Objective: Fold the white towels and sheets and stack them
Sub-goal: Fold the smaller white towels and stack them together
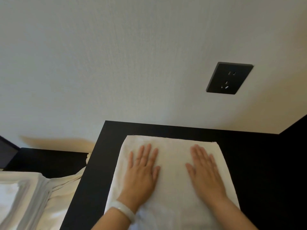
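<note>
The left hand point(141, 171) and the right hand point(205, 170) lay flat, palms down and fingers straight, on a folded white towel point(172, 155). The hands were well apart, one on each half of the towel, gripping nothing. A pale bracelet point(123, 211) circled the left wrist. The towel sat as a neat rectangle on a black tabletop point(257, 163), its far edge near a white wall point(116, 63). Left of the table, a stack of folded white linens point(21, 193) rested beside a rumpled white sheet point(66, 185). A dark power socket point(230, 78) was set in the wall above the towel
</note>
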`<state>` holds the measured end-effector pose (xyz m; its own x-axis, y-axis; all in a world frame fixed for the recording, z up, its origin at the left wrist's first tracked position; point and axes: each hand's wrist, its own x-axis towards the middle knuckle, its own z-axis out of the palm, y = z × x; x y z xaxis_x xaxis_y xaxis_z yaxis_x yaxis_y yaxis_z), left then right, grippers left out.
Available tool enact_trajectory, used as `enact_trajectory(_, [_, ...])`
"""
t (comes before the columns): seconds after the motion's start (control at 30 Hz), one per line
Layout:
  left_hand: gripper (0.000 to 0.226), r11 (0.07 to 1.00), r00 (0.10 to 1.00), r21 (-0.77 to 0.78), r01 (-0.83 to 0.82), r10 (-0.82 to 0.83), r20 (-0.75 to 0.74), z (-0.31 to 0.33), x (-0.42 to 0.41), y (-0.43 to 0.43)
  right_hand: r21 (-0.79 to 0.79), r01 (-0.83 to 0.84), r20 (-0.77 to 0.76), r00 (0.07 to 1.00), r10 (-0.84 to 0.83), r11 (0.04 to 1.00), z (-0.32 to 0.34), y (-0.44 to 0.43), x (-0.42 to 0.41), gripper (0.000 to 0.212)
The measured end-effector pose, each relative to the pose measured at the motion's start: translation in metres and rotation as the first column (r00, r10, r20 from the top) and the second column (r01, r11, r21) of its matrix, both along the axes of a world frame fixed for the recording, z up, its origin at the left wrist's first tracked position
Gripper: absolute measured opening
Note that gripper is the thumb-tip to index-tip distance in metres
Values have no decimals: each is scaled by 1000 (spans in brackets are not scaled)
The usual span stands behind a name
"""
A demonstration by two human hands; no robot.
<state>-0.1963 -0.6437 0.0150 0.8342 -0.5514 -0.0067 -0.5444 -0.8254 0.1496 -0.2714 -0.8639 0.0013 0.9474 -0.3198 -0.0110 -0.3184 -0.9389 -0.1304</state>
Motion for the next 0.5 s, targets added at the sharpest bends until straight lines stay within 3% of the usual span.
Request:
enact_trajectory(0.17, [77, 956, 959, 106, -275, 280, -34, 2, 13, 58, -49, 280, -69, 957, -282, 959, 17, -41, -31, 74])
enact_trajectory(0.23, [74, 966, 969, 71, -248, 248, 9, 13, -5, 45, -70, 202, 40, 979, -199, 977, 28, -10, -30, 71])
enact_trajectory(0.33, [57, 1000, 999, -12, 23, -22, 33, 14, -53, 7, -3, -65, 176, 982, 64, 998, 31, 64, -25, 57])
enact_trajectory(0.37, [55, 996, 996, -13, 91, -91, 25, 15, -68, 0, 3, -143, 132, 981, 142, 990, 26, 83, -27, 54])
enact_trajectory(0.43, [54, 996, 996, -5, 88, -88, -9, 15, -79, 8, 65, -186, 75, 981, 181, 980, 16, 93, -39, 55])
enact_trajectory(0.5, [59, 1000, 999, 8, -4, 4, -35, 12, -77, 34, 53, -114, 56, 992, 111, 992, 8, 68, -59, 61])
